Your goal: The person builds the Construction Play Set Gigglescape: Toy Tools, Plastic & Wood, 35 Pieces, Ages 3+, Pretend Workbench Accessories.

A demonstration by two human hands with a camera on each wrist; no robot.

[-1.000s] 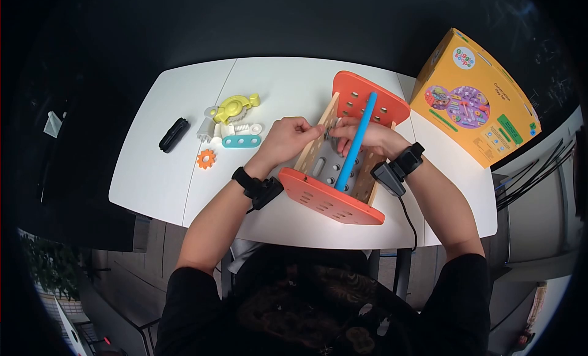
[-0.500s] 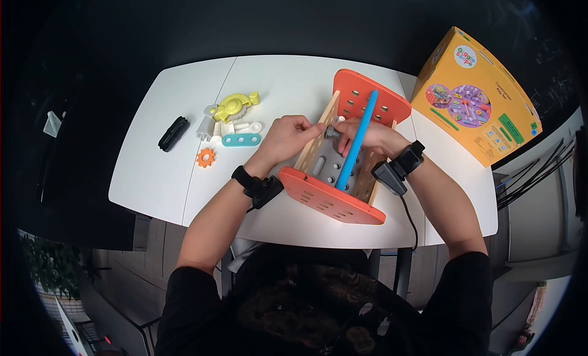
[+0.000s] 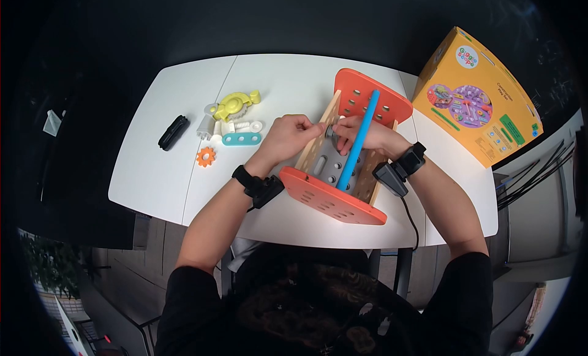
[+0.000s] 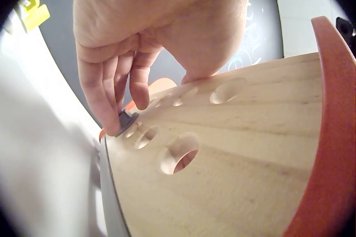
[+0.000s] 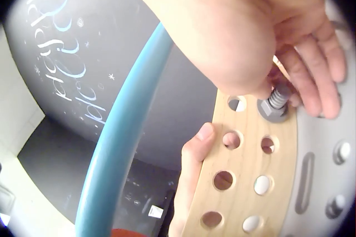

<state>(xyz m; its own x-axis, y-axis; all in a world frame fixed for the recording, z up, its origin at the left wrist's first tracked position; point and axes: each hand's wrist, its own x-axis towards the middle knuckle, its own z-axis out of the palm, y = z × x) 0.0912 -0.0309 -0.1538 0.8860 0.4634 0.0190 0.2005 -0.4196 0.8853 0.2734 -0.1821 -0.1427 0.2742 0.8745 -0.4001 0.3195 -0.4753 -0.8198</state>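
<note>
A toy toolbox stands on the table, with orange end panels (image 3: 334,200), perforated wooden sides (image 5: 222,162), a grey base and a blue handle bar (image 3: 357,147). My left hand (image 3: 286,138) grips the left wooden side from outside, its thumb (image 5: 206,132) over the top edge. In the left wrist view its fingertips press a grey bolt head (image 4: 127,119). Inside the box, my right hand (image 3: 369,136) reaches under the handle. Its thumb and forefinger pinch around a grey nut (image 5: 272,109) where the threaded bolt end (image 5: 280,96) sticks through the panel.
Left of the box lie a yellow toy saw (image 3: 234,106), a white screw (image 3: 242,127), a teal strip with holes (image 3: 242,139), an orange gear (image 3: 206,157) and a black case (image 3: 174,133). A yellow carton (image 3: 474,98) stands at the back right.
Half a second ago the right fingers were drawn back from the grey bolt, showing more of it; they now close in around it again. The left hand keeps its place.
</note>
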